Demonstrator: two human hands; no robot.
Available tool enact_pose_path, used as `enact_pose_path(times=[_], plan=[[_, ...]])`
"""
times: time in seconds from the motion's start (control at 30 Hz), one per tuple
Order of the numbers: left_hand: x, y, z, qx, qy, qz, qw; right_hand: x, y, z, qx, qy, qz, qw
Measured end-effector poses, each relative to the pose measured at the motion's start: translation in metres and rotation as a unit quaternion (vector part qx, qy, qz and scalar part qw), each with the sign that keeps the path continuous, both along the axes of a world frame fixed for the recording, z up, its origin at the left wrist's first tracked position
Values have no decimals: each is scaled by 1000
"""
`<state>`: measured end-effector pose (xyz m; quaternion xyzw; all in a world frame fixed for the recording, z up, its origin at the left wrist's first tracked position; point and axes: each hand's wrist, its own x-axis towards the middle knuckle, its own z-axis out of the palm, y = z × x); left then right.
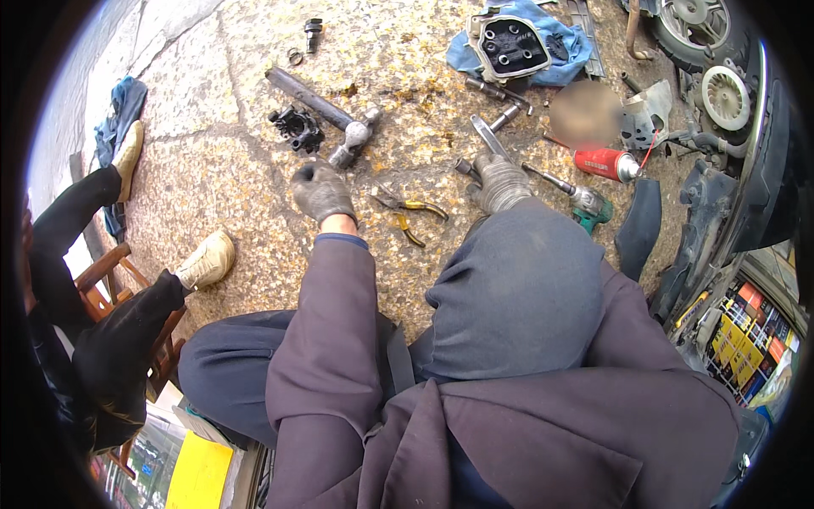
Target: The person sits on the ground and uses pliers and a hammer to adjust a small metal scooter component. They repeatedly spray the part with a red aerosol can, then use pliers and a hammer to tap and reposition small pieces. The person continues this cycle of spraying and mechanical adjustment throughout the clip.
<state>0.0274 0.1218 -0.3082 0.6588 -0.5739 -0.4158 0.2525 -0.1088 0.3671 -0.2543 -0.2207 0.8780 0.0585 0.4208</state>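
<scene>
My left hand [324, 195], in a grey work glove, is closed with its fingertips curled together. Whatever it may hold is too small or hidden to make out. Just beyond it lies a ball-peen hammer [318, 102], and left of the hammer's head a black toothed metal part [297, 129]. My right hand [502, 183], gloved too, is closed around a shiny metal wrench [489, 136]; a dark socket-like end [465, 168] pokes out beside the fingers. Between my hands, yellow-handled pliers [409, 208] rest on the ground with their handles spread.
Beyond lie a ring [294, 57], a black bolt-like part [314, 36] and an engine cover [511, 47] on a blue cloth [577, 51]. At right are a red spray can [604, 164], a green power tool [589, 208] and a wheel [695, 24]. Another person's shoe [209, 260] is at left.
</scene>
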Motion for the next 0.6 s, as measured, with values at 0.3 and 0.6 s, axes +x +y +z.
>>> enact_pose_path(times=[0.3,0.6], plan=[[-16,45,6,118,-90,-224,963,-10,-13,-30,16,-135,-95,986],[-26,94,16,388,11,-378,840,5,-18,-73,-303,-171,-153,925]])
